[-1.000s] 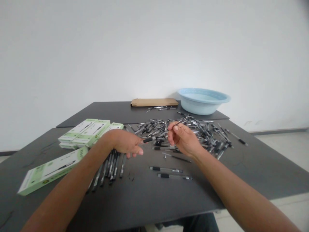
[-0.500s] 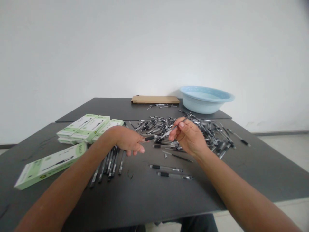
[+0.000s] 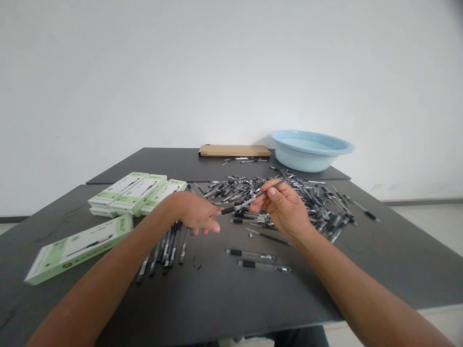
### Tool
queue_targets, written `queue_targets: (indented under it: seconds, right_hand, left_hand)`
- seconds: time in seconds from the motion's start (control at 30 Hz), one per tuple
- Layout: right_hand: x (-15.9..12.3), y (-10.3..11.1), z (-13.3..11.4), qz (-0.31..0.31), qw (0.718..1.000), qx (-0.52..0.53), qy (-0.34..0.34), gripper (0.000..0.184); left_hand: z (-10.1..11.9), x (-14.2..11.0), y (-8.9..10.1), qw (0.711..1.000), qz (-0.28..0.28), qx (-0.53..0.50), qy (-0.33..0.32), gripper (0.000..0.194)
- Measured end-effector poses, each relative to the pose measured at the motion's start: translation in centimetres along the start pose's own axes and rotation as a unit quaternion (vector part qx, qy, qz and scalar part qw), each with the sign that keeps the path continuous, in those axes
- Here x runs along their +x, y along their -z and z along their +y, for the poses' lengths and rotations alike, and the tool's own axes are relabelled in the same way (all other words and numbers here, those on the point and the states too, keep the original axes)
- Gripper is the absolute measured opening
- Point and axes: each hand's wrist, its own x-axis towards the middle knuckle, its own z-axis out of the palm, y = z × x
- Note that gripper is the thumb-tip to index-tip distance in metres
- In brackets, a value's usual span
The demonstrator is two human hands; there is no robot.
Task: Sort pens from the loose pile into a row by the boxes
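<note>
Both hands in view above the dark bench (image 3: pixel 217 299), fingers closed on slim parts. Left hand (image 3: pixel 200 214): palm turned down, gripping one end of a clear pen barrel with a black grip sleeve (image 3: pixel 227 210); the sleeved end points toward the right hand. Right hand (image 3: pixel 284 207): a thin dark refill (image 3: pixel 258 195) pinched between thumb and fingers, slanting up and away to the right. Its lower end lies in line with the barrel; whether the two touch or one enters the other cannot be told at this size. Behind and beside the right hand, a loose heap of pens (image 3: pixel 231 189), lying in all directions. Nearer the front edge, two pens (image 3: pixel 249 264) lie roughly parallel, well apart from the heap; above them a loose dark refill (image 3: pixel 273 237), with a small pale tip (image 3: pixel 250 235) just beside it. Below the left wrist, a row of pens (image 3: pixel 184 246) lies side by side, partly hidden by the forearm. Left side: a stack of green-and-white boxes (image 3: pixel 126 193) and a single box (image 3: pixel 81 248) lying nearer. Far side: a flat cardboard piece (image 3: pixel 235 151) and a light-blue basin (image 3: pixel 307 159).
</note>
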Motion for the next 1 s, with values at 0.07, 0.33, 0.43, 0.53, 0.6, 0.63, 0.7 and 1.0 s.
queue_targets:
  seconds: [0.07, 0.33, 0.43, 0.53, 0.6, 0.63, 0.7, 1.0]
  right_hand:
    - [-0.2, 0.2, 0.3, -0.006, 1.0, -0.021, 0.018, 0.019]
    - [-1.1, 0.0, 0.9, -0.09, 0.984, -0.151, 0.009, 0.019]
    - [-1.0, 0.2, 0.9, -0.129, 0.981, -0.141, -0.026, 0.036]
    - [-1.0, 0.4, 0.9, -0.142, 0.98, -0.14, -0.017, 0.037]
    - [-0.9, 0.4, 0.9, -0.144, 0.979, -0.144, 0.001, 0.034]
    - [-0.9, 0.4, 0.8, -0.144, 0.979, -0.146, 0.009, 0.032]
    - [-0.9, 0.4, 0.8, -0.142, 0.979, -0.146, 0.02, 0.031]
    - [-0.9, 0.3, 0.8, -0.111, 0.977, -0.183, 0.009, 0.022]
  left_hand:
    - [-0.1, 0.0, 0.0, 1.0, 0.003, 0.001, 0.002, 0.033]
    - [-0.1, 0.3, -0.2, 1.0, -0.009, -0.01, 0.0, 0.033]
    - [-0.2, 0.3, -0.2, 1.0, -0.009, -0.019, 0.002, 0.036]
    - [-0.3, 0.2, -0.2, 1.0, -0.006, -0.019, 0.002, 0.037]
    - [-0.3, 0.2, -0.2, 1.0, -0.008, -0.017, -0.001, 0.036]
    - [-0.2, 0.2, -0.1, 1.0, -0.009, -0.015, 0.0, 0.036]
    - [-0.1, 0.2, -0.1, 1.0, -0.009, -0.012, 0.006, 0.035]
    - [-0.4, 0.6, -0.2, 1.0, -0.005, -0.012, 0.021, 0.038]
